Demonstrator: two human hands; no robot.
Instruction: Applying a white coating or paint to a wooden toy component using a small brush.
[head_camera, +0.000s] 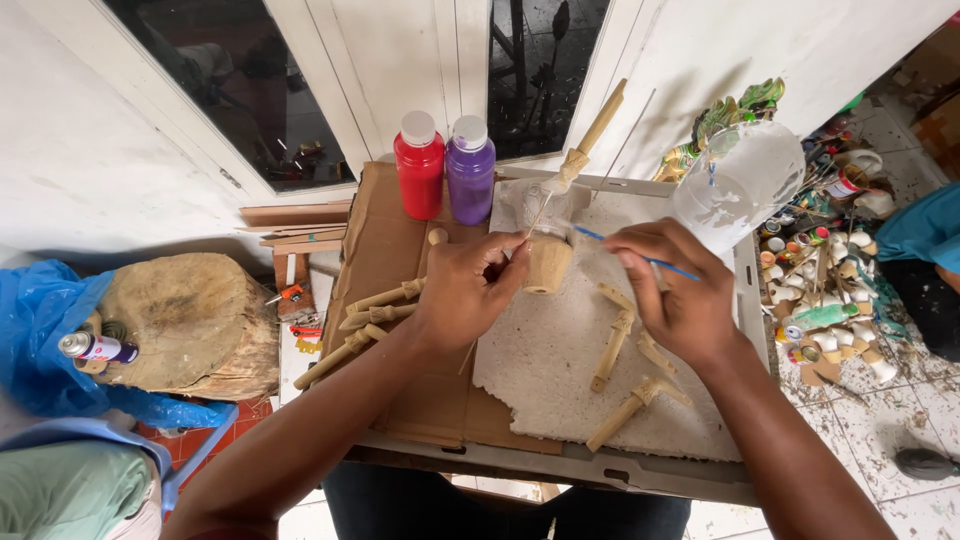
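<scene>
My left hand (465, 290) pinches a thin wooden skewer (535, 218) that carries a small bamboo figure (585, 145) at its upper end. The skewer rises just beside a short bamboo cup (548, 263) standing on a white foam sheet (560, 370). My right hand (675, 290) grips a thin blue paintbrush (592, 235), whose tip points left toward the skewer and cup. Several carved bamboo pieces (625, 375) lie on the foam below my right hand, and more of these pieces (365, 320) rest on brown cardboard (385, 240) left of my left hand.
A red paint bottle (419, 165) and a purple paint bottle (470, 170) stand at the back of the cardboard. A clear plastic bottle (740, 180) lies tilted at the right. Many small paint pots (825, 290) crowd the floor to the right. A wood stump (190, 320) and spray can (95, 347) sit left.
</scene>
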